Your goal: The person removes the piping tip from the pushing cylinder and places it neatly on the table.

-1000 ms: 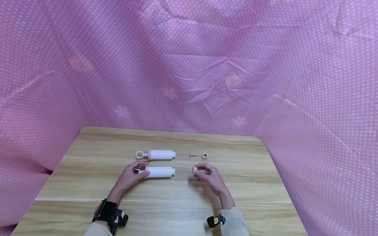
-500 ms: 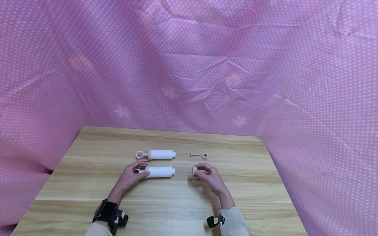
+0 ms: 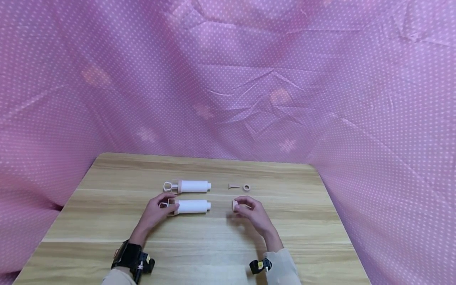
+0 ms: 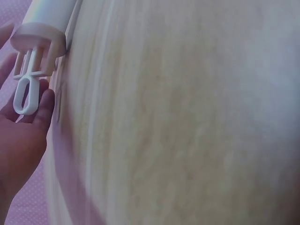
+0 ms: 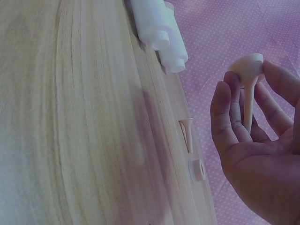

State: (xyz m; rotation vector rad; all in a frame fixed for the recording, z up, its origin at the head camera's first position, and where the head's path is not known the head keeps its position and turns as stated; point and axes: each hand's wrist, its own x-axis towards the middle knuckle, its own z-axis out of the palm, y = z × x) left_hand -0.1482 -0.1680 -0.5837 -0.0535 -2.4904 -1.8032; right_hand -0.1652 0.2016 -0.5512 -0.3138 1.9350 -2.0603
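Observation:
In the head view, my left hand (image 3: 154,211) straddles the collar end of the nearer white syringe-like tube (image 3: 193,206). Its thumb lies over the tan collar, with fingers on the far side. The left wrist view shows that tube's white loop handle (image 4: 26,96) in front of curved fingers. My right hand (image 3: 256,213) pinches a cream ring-like cap (image 5: 248,66) between thumb and fingertips. A slim nozzle stem (image 5: 249,105) runs from the cap down toward the palm. This piece is in line with the tube's narrow tip, a gap apart.
A matching white tube (image 3: 194,186) lies parallel behind the first. To its right are a small funnel-shaped nozzle (image 3: 233,186) and a cream ring (image 3: 246,187). All lie on a wooden table (image 3: 206,253), with a pink dotted curtain (image 3: 228,99) around its back and sides.
My left thumb has shifted slightly left, off the white barrel onto the collar, and more of the loop handle shows. My right hand stays still with the capped nozzle.

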